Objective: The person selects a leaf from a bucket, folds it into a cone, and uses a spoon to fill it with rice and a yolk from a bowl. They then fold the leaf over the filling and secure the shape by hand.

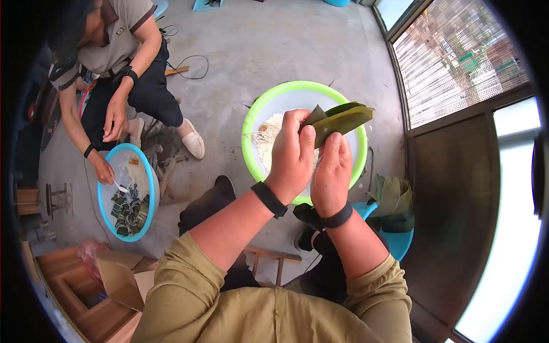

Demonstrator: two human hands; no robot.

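Dark green zongzi leaves (343, 121), long and folded over one another, are held up in front of me. My left hand (293, 150) is closed round their lower left end, its thumb pointing up along them. From the right, my right hand (331, 171) pinches the lower edge, fingers bent and thumb raised. Whether anything lies inside the fold is hidden. Beneath both hands stands a basin with a lime-green rim (250, 150). White rice (267, 140) lies in it, with a small brown piece and pale strings at its left side.
At the left a seated person (117, 57) holds a white spoon (121, 187) over a blue-rimmed basin (153, 200) with rice and several wrapped zongzi (130, 214). More leaves (393, 194) rest in a blue basin (400, 243) by my right side. A cardboard box (123, 277) is at lower left.
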